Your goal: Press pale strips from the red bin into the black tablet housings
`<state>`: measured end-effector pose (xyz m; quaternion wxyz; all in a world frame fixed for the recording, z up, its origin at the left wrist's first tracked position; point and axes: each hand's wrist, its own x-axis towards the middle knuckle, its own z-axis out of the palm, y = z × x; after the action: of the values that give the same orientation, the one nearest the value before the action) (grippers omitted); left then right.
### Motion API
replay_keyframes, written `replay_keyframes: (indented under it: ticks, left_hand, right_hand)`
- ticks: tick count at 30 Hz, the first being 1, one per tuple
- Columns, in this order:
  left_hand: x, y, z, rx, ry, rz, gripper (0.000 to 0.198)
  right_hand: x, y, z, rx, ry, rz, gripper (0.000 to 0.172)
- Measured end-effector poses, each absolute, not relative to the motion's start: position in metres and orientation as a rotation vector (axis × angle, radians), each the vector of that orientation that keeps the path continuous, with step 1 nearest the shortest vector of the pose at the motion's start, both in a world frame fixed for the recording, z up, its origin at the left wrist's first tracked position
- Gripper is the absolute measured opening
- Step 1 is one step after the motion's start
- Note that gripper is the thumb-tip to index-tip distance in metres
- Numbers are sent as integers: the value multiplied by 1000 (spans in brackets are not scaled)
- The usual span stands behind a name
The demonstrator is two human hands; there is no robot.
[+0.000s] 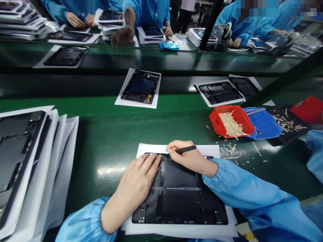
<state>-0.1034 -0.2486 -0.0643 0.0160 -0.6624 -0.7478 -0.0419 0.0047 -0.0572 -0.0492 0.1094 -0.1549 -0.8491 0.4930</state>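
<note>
A black tablet back frame (180, 193) lies on a white sheet (181, 230) right in front of me on the green bench. My left hand (137, 179) rests flat on the frame's upper left part, fingers stretched out toward its top edge. My right hand (188, 156) is closed on a thin black tool (185, 150), held like a pen. The tool's tip end is hidden under my fingers at the frame's top edge.
A stack of frames on white sheets (27, 161) fills the left. A red bin of small pale strips (230, 121), a blue bin (264, 123) and another red bin (309, 109) stand right, with loose strips scattered. More frames (140, 87) lie on the belt. Other people in blue work opposite.
</note>
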Motion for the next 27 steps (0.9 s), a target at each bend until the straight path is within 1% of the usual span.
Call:
replay_keyframes:
  ticks: [12, 27]
  left_hand:
    - [-106, -246, -62, -2107, -2352, -120, 48]
    - [-107, -241, -57, -2159, -2371, -32, 51]
  right_hand:
    - [4, -59, -50, -467, -2501, 1435, 13]
    - [4, -59, -49, -476, -2523, 1373, 12]
